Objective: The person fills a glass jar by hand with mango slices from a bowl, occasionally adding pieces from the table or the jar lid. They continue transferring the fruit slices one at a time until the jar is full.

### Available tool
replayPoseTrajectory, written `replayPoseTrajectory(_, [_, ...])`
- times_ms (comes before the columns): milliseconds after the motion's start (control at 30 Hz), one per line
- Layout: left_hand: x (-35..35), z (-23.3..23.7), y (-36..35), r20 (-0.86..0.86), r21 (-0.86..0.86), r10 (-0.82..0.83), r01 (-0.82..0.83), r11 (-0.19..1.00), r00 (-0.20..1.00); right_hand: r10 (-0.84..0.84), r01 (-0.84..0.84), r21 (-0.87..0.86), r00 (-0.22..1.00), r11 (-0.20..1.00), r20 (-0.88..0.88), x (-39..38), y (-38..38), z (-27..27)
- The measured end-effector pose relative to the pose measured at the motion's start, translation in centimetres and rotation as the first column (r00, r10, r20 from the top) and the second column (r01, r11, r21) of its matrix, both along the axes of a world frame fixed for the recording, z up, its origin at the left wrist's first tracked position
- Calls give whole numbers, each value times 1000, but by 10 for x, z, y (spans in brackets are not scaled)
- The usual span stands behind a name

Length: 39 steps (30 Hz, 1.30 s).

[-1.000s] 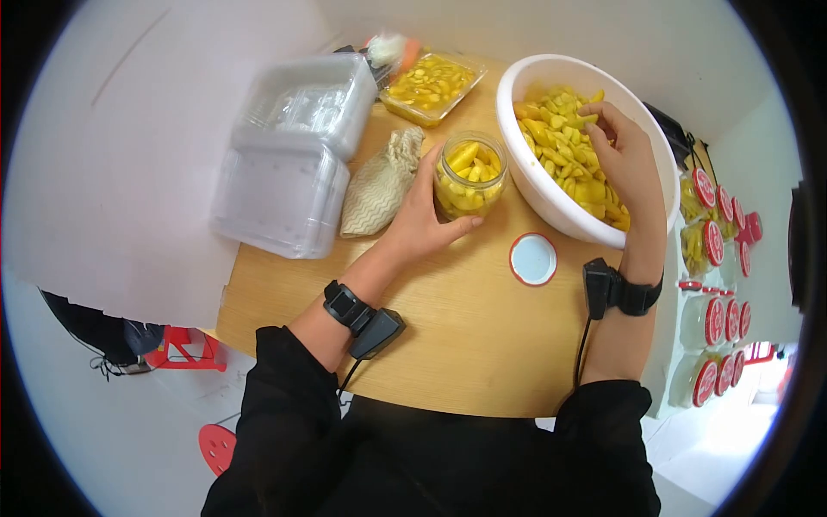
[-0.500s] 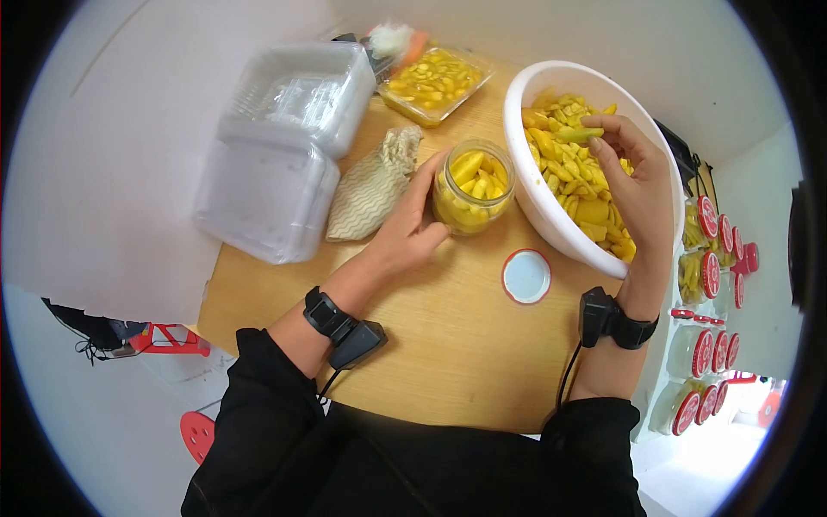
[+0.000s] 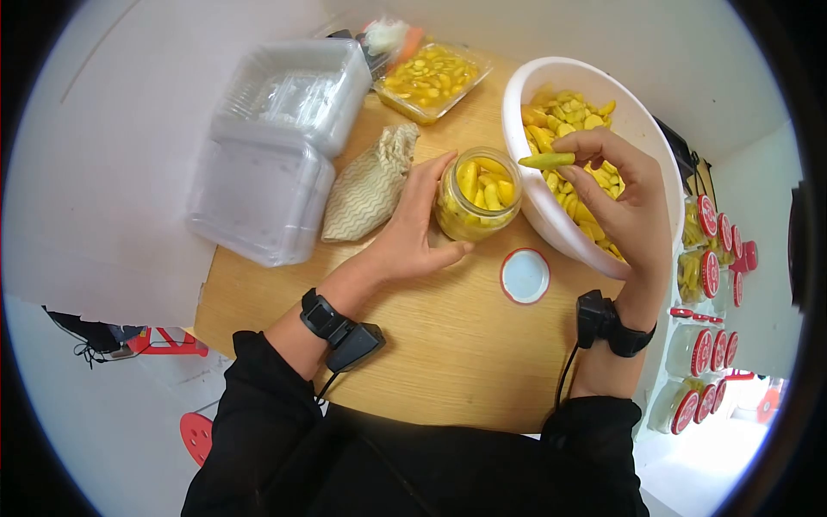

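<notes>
My left hand [image 3: 419, 226] is curved around the left side of a glass jar [image 3: 457, 221], thumb in front and fingers behind it. Yellow pickle pieces fill the jar up near its open mouth. Between the thumb and fingers of my right hand [image 3: 622, 188] is a long yellow-green pickle piece [image 3: 546, 160], held near the rim of a white basin [image 3: 562, 238]. The basin is heaped with similar yellow pieces [image 3: 564, 121], partly hidden by my right hand. A round, red-edged jar lid [image 3: 525, 276] lies inside up on the table, below the jar.
Left of the jar lie a patterned cloth pouch [image 3: 370, 191] and stacked clear plastic containers [image 3: 258, 194]. Behind stands a clear tray of yellow pieces in liquid [image 3: 429, 79]. Red-lidded jars [image 3: 702, 353] line a white shelf at the right. The wooden table [image 3: 431, 362] ends near my body.
My right hand has moved left from over the basin, carrying the pickle piece toward the jar. The jar has shifted slightly right, tilted a little, with my left hand still on it.
</notes>
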<state>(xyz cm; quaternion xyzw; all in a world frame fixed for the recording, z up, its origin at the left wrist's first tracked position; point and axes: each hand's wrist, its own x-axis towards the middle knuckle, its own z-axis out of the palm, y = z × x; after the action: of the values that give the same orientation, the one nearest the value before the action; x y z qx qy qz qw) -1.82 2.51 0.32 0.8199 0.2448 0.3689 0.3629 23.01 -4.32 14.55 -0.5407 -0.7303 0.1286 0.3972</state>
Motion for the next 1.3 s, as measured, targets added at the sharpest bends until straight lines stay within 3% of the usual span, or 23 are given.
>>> replayPoseTrajectory(167, [0, -6, 3, 35, -123, -76, 80, 989, 996, -36, 38, -24, 998, 999, 49, -5, -5, 4])
replayPoseTrajectory(667, [-1, 3, -2, 44, -192, -32, 40, 981, 999, -82, 70, 84, 984, 994, 157, -50, 4, -19])
replayPoseTrajectory(833, [-1, 2, -2, 35, -179, -27, 33, 983, 999, -109, 74, 131, 954, 989, 280, -54, 9, -27])
replayPoseTrajectory(1033, [-1, 3, -2, 27, -172, -23, 27, 985, 999, -177, 120, 204, 941, 971, 289, -54, 7, -27])
replayPoseTrajectory(1300, [0, 2, -2, 24, -173, -19, 23, 985, 1000, -143, 105, 128, 928, 986, 344, -51, -1, -17])
